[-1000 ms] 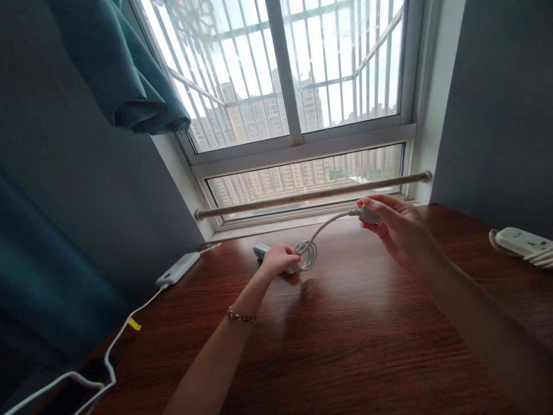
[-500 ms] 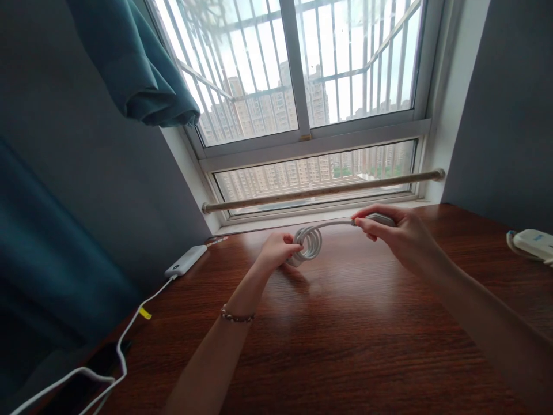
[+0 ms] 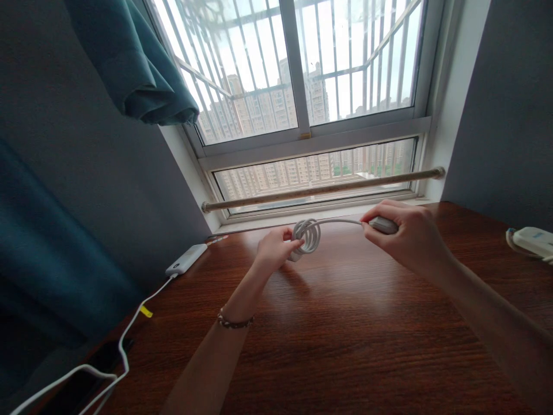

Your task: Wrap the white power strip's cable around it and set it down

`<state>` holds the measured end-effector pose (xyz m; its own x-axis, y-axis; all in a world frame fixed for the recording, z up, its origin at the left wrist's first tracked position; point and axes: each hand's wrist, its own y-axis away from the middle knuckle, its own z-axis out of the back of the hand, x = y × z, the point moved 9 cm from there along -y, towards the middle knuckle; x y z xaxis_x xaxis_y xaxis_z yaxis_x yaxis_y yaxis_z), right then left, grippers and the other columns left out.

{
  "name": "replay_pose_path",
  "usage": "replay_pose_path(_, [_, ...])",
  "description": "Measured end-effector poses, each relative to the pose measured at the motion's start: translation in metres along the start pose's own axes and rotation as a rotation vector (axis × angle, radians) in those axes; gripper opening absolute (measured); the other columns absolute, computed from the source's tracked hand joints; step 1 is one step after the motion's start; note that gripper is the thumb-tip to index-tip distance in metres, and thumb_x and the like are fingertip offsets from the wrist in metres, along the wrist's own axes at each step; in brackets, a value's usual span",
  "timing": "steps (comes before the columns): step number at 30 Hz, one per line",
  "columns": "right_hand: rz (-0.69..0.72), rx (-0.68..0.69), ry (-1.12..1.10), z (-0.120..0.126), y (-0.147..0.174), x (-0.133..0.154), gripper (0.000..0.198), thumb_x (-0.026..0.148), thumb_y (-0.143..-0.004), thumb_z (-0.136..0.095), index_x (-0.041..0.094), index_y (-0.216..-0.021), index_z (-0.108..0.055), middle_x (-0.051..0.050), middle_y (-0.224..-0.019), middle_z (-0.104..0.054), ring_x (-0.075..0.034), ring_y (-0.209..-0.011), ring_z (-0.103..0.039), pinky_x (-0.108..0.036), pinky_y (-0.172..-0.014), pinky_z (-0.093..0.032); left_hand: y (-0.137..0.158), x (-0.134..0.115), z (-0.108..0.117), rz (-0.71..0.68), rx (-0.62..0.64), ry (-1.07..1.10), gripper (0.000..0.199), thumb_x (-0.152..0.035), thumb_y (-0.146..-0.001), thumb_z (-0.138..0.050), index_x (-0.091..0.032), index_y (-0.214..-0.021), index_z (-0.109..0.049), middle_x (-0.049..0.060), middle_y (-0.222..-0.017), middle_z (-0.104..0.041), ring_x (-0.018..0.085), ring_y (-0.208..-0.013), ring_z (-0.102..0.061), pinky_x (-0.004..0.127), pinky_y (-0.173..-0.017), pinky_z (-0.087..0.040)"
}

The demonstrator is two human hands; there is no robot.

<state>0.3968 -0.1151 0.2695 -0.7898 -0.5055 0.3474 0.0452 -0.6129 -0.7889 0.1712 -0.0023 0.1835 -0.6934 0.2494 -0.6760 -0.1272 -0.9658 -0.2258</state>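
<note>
My left hand [image 3: 277, 249] is closed, pinching a small coil of white cable [image 3: 311, 235] between thumb and fingers. A pale block-like end [image 3: 295, 256] pokes out beneath the coil, mostly covered by the hand. From the coil a single stretch of cable runs right to my right hand [image 3: 404, 230]. That hand is wrapped round the cable's grey-white end piece [image 3: 383, 225], whose exact kind I cannot make out. Both hands are raised over the brown wooden tabletop [image 3: 345, 334], near its window side.
A white power bank [image 3: 186, 260] with a white cord [image 3: 123, 346] lies along the left edge. At far right rests a white power strip-like block [image 3: 533, 242] with its cord. Beyond the table runs a rail [image 3: 324, 191] before the window; a blue curtain [image 3: 138, 69] hangs at left.
My right hand has shifted slightly right and turned, showing more of the end piece, and the cable stretch looks a little straighter. My left hand has barely moved and still grips the coil.
</note>
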Motion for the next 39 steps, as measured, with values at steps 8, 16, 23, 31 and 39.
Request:
replay_pose_path(8, [-0.082, 0.213, -0.08, -0.013, 0.002, -0.002, 0.009, 0.018, -0.065, -0.056, 0.017, -0.066, -0.065, 0.001, -0.063, -0.059, -0.012, -0.058, -0.053, -0.023, -0.056, -0.037, 0.009, -0.019, 0.005, -0.083, -0.103, -0.28, 0.024, -0.04, -0.074, -0.055, -0.024, -0.091, -0.063, 0.001, -0.093, -0.067, 0.021, -0.088, -0.06, 0.026, -0.07, -0.04])
replay_pose_path(16, [-0.15, 0.486, -0.257, -0.043, 0.011, -0.004, 0.013, 0.02, -0.064, -0.055, 0.014, -0.064, -0.066, 0.002, -0.052, -0.055, -0.009, -0.048, -0.046, -0.019, -0.047, -0.033, 0.015, -0.028, 0.004, -0.11, -0.14, -0.401, 0.022, -0.038, -0.077, -0.053, -0.025, -0.094, -0.061, 0.001, -0.091, -0.066, 0.02, -0.082, -0.06, 0.026, -0.07, -0.039])
replay_pose_path(23, [-0.191, 0.394, -0.305, -0.042, 0.008, -0.012, 0.013, 0.022, -0.065, -0.057, 0.013, -0.063, -0.066, 0.001, -0.051, -0.055, -0.01, -0.047, -0.05, -0.019, -0.042, -0.034, 0.022, -0.033, -0.005, -0.121, -0.076, -0.494, 0.022, -0.036, -0.08, -0.05, -0.024, -0.097, -0.057, 0.003, -0.083, -0.066, 0.023, -0.08, -0.06, 0.028, -0.067, -0.036])
replay_pose_path(31, [-0.326, 0.142, -0.58, -0.018, -0.001, -0.029, 0.014, 0.025, -0.066, -0.064, 0.013, -0.07, -0.065, -0.004, -0.061, -0.064, -0.016, -0.058, -0.062, -0.024, -0.055, -0.051, 0.021, -0.031, -0.017, -0.204, -0.035, -0.353, 0.015, -0.032, -0.079, -0.052, -0.019, -0.085, -0.056, 0.005, -0.095, -0.055, 0.017, -0.075, -0.056, 0.027, -0.07, -0.04])
replay_pose_path(39, [-0.456, 0.181, -0.891, -0.036, 0.003, -0.037, 0.021, 0.031, -0.063, -0.071, 0.013, -0.07, -0.064, -0.004, -0.064, -0.064, -0.015, -0.058, -0.062, -0.028, -0.062, -0.055, 0.017, -0.034, -0.023, -0.221, -0.008, -0.264, 0.02, -0.035, -0.079, -0.049, -0.016, -0.081, -0.055, 0.006, -0.09, -0.053, 0.018, -0.081, -0.054, 0.028, -0.072, -0.042])
